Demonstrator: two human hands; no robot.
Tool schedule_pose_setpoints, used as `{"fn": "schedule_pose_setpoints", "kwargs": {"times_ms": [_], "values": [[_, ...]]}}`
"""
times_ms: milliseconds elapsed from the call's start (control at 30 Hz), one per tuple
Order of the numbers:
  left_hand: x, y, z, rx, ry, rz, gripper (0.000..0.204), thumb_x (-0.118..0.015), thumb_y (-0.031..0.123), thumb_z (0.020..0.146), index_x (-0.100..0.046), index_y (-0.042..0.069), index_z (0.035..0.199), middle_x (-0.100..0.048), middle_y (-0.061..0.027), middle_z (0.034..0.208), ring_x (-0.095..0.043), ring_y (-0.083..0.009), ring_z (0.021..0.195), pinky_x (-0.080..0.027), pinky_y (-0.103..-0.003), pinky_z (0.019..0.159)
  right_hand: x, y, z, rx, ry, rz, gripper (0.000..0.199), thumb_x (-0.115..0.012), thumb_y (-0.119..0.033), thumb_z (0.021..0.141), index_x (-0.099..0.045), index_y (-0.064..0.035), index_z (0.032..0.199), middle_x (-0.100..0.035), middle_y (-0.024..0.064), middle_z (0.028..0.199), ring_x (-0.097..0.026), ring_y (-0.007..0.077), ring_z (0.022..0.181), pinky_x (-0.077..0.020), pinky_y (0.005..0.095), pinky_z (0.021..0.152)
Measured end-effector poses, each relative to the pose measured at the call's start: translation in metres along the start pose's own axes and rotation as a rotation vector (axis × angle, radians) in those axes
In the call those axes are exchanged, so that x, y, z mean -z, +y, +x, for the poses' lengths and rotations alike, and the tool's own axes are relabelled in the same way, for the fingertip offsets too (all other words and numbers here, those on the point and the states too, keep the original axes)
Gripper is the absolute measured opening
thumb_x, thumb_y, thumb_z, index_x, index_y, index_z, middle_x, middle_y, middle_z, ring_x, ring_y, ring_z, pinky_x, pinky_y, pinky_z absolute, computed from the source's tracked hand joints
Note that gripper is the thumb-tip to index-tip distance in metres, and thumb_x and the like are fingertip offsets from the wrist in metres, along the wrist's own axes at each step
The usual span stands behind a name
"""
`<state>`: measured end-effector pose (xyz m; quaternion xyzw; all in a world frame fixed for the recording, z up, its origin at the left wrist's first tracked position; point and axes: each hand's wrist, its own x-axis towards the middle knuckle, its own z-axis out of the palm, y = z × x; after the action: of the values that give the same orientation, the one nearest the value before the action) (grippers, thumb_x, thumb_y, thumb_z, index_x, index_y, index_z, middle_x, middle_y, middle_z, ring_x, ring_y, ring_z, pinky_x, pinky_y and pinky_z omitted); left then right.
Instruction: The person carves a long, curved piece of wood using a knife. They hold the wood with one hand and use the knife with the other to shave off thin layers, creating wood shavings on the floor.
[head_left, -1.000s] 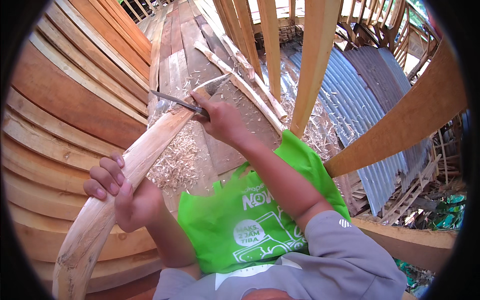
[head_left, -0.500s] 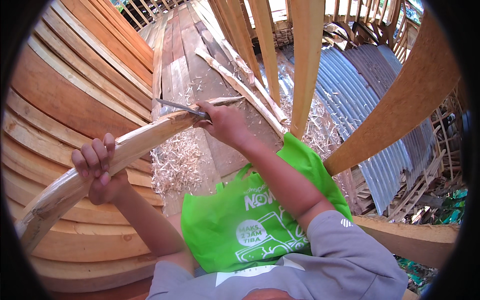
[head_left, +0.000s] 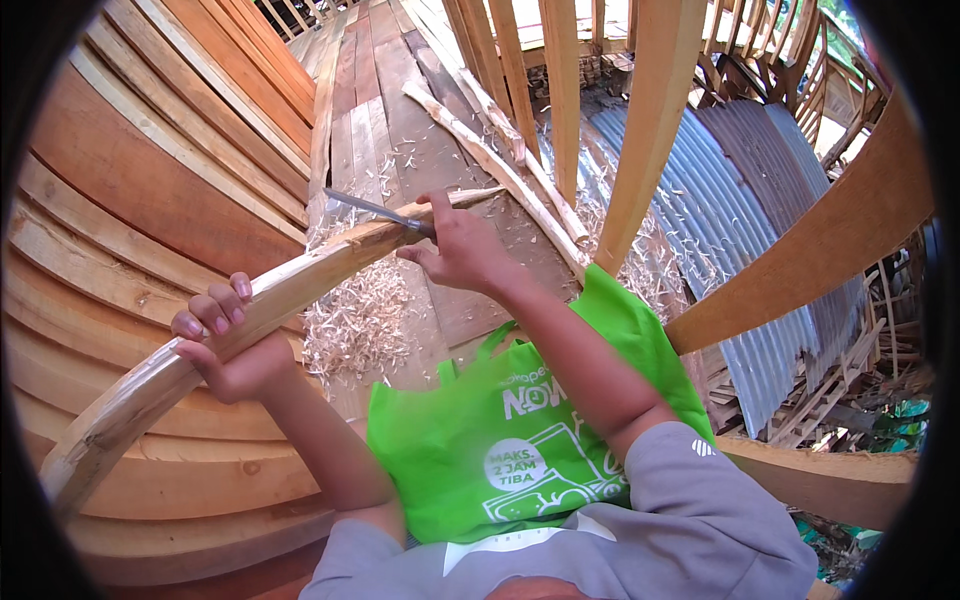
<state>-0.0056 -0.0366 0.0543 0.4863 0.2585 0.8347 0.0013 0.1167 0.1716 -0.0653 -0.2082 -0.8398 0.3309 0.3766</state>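
Whittling seems in hand, the left fingers gripping the pale pole, the right fingers beyond them holding the knife over it, and another stroke would call for steady bracing.

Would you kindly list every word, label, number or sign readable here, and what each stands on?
I leave printed wording uncopied, but it stands here:
Green bag: small and large white lettering, partly hidden by the right forearm.
Pale disc on the bag: three lines of lettering.
Grey shirt, chest: small marks, too small to read.
Right sleeve: a striped white emblem, no words.
Knife and wooden pole: none visible.
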Motion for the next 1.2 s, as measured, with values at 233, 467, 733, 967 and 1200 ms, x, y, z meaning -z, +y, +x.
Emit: {"fn": "schedule_pose_setpoints", "kwargs": {"times_ms": [233,467,733,967,1200], "values": [[-0.006,-0.01,0.003,-0.061,0.065,0.076,0.025,-0.057,0.034,0.097,-0.045,0.018,0.083,-0.037,0.0041,0.073,-0.041,-0.0126,0.07,-0.039,-0.038,0.082,0.011,-0.016,0.0,-0.215,-0.144,0.168,0.024,-0.06,-0.024,0.096,-0.064,0.0005,0.094,-0.064,0.0155,0.075,-0.059,0.0283,0.064,-0.0442,0.0399,0.061],[-0.006,-0.029,0.004,-0.055,0.01,0.07,0.017,-0.056,0.026,0.095,-0.043,0.016,0.088,-0.038,0.0014,0.075,-0.042,-0.0122,0.073,-0.038,-0.035,0.077,0.006,-0.02,0.002,-0.075,-0.079,0.377,0.025,-0.061,-0.022,0.096,-0.067,0.0022,0.101,-0.061,0.0111,0.071,-0.054,0.0156,0.061,-0.0431,0.0341,0.058],[-0.003,-0.029,0.011,-0.083,-0.149,-0.028,0.015,-0.055,0.025,0.092,-0.043,0.017,0.086,-0.036,0.0028,0.068,-0.036,-0.0113,0.064,-0.032,-0.03,0.065,0.008,-0.03,0.005,-0.183,-0.101,0.433,0.022,-0.063,-0.018,0.091,-0.068,-0.0001,0.101,-0.069,0.0163,0.089,-0.067,0.0274,0.077,-0.0511,0.0383,0.072],[-0.001,-0.03,0.012,-0.067,-0.245,-0.086,0.018,-0.056,0.026,0.091,-0.041,0.018,0.085,-0.036,0.0029,0.069,-0.036,-0.0112,0.064,-0.031,-0.03,0.065,0.01,-0.035,0.007,-0.171,-0.205,0.346,0.033,-0.053,-0.029,0.097,-0.068,-0.0002,0.102,-0.067,0.0203,0.086,-0.066,0.034,0.083,-0.0493,0.042,0.079],[0.009,-0.032,0.015,-0.071,-0.39,-0.162,0.017,-0.056,0.023,0.088,-0.041,0.017,0.085,-0.036,0.0026,0.07,-0.035,-0.0119,0.063,-0.031,-0.03,0.064,0.01,-0.055,0.008,-0.424,-0.174,-0.162,0.058,-0.031,-0.036,0.101,-0.068,0.0043,0.085,-0.065,0.0295,0.082,-0.063,0.0467,0.086,-0.0472,0.0537,0.083]]}}
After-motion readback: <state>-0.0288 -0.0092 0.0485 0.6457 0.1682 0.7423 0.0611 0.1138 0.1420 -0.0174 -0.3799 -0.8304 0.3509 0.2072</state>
